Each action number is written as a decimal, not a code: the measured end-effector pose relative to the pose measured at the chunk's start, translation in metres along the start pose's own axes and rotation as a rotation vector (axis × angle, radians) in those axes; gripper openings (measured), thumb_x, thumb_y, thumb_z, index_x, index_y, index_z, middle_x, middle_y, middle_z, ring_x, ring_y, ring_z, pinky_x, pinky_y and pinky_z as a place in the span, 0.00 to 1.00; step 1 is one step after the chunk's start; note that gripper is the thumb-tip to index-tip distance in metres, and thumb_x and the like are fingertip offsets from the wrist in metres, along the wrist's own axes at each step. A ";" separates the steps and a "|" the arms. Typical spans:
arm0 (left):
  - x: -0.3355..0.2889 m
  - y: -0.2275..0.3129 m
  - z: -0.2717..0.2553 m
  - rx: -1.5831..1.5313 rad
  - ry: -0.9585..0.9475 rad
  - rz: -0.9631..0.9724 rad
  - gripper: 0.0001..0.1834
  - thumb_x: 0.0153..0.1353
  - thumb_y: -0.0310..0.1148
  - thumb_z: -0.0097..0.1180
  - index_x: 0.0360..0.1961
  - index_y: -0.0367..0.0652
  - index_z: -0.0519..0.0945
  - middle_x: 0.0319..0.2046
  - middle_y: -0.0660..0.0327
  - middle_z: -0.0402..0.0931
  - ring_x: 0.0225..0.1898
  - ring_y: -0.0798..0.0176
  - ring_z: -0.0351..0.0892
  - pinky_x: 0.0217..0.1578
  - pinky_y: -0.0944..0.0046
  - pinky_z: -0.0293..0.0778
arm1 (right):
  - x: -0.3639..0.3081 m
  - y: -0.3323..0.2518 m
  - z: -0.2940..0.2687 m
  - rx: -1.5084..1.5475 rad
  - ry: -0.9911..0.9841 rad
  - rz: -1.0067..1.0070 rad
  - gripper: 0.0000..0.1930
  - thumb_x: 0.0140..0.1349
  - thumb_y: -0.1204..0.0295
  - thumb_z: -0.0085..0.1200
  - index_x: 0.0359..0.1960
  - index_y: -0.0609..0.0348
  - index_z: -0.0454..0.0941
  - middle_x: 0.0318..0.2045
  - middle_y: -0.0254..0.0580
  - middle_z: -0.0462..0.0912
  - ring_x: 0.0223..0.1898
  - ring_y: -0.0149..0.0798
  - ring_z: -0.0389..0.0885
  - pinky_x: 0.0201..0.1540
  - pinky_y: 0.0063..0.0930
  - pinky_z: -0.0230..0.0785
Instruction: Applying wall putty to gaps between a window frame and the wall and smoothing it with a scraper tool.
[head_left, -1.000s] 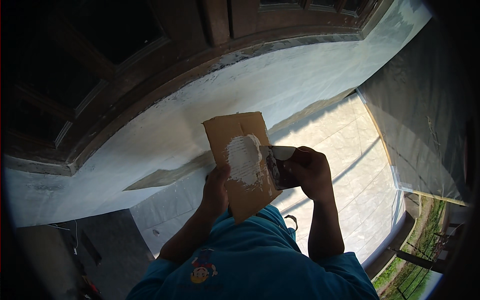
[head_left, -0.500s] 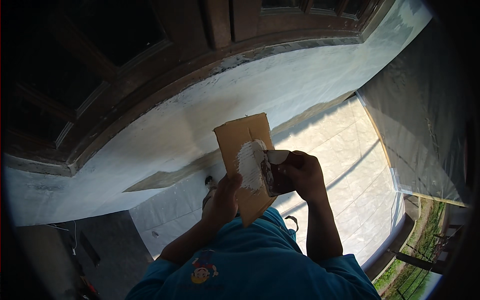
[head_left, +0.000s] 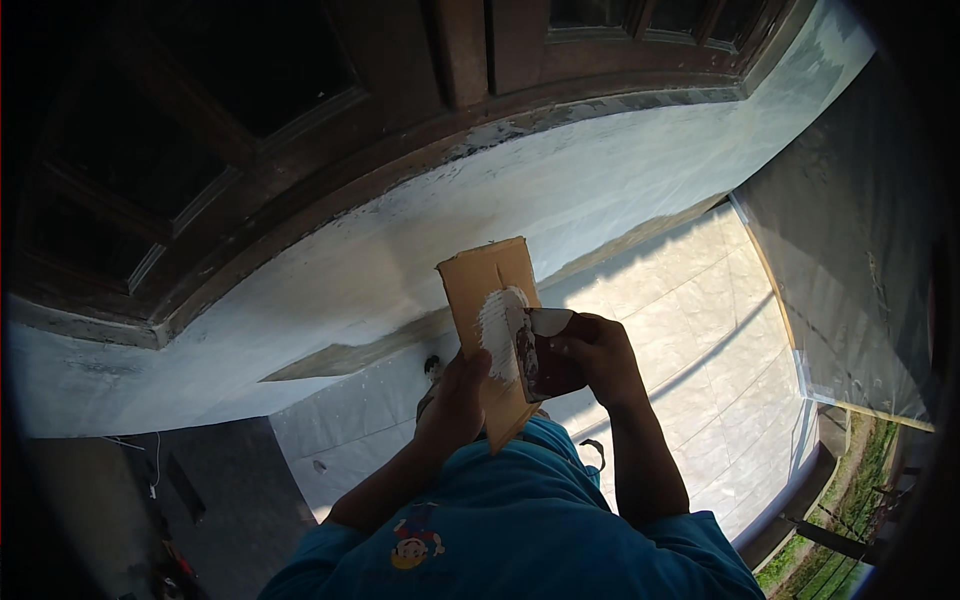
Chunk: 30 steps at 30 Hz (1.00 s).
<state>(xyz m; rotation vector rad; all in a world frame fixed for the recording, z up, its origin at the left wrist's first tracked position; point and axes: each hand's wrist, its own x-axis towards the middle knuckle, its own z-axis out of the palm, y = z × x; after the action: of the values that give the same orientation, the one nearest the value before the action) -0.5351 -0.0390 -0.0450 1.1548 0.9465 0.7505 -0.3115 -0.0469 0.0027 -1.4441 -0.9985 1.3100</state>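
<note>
My left hand [head_left: 455, 400] grips a long piece of brown cardboard [head_left: 485, 268] by its left edge, the thumb lying on top. A patch of white putty [head_left: 496, 335] is smeared over the board's middle, with ridged marks at its left. My right hand [head_left: 608, 362] is closed on a flat, dark reddish-brown scraper [head_left: 556, 372] with a pale upper corner. The scraper's left edge, coated in white, lies over the right side of the putty. Whether it presses on the board I cannot tell.
A whitish wall [head_left: 380, 245] with a grey bare strip along its foot runs ahead, under a dark wooden window frame [head_left: 465, 60]. Pale sheeting [head_left: 690, 370] covers the floor, partly sunlit. A dark sheet [head_left: 830, 250] hangs at the right.
The cardboard looks narrower, as if turned more edge-on. The scraper and right hand have shifted slightly left and down. The whole view has shifted a little; both holds are unchanged.
</note>
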 end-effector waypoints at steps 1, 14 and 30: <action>-0.002 0.002 0.002 -0.070 0.080 -0.053 0.28 0.73 0.47 0.41 0.61 0.34 0.65 0.54 0.49 0.72 0.56 0.54 0.75 0.60 0.53 0.71 | 0.002 0.002 0.000 0.060 -0.016 0.021 0.14 0.54 0.78 0.58 0.43 0.71 0.80 0.35 0.46 0.86 0.37 0.35 0.85 0.43 0.29 0.78; -0.022 -0.001 -0.062 -0.556 0.296 -0.087 0.29 0.71 0.46 0.45 0.65 0.37 0.65 0.58 0.51 0.71 0.60 0.50 0.71 0.62 0.48 0.67 | 0.073 -0.056 0.068 -0.189 0.569 -0.570 0.13 0.67 0.72 0.55 0.52 0.57 0.82 0.43 0.50 0.86 0.45 0.40 0.87 0.49 0.30 0.77; -0.025 -0.006 -0.124 -0.425 0.147 -0.233 0.31 0.71 0.50 0.45 0.64 0.36 0.65 0.58 0.51 0.72 0.60 0.52 0.73 0.61 0.50 0.69 | 0.108 -0.032 0.191 -0.579 0.771 -0.773 0.27 0.64 0.78 0.50 0.66 0.65 0.64 0.61 0.58 0.73 0.61 0.54 0.74 0.61 0.38 0.71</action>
<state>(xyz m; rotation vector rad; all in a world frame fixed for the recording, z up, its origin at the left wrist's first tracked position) -0.6578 -0.0119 -0.0603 0.6139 0.9654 0.8055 -0.4894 0.0850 0.0031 -1.5300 -1.2324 -0.1287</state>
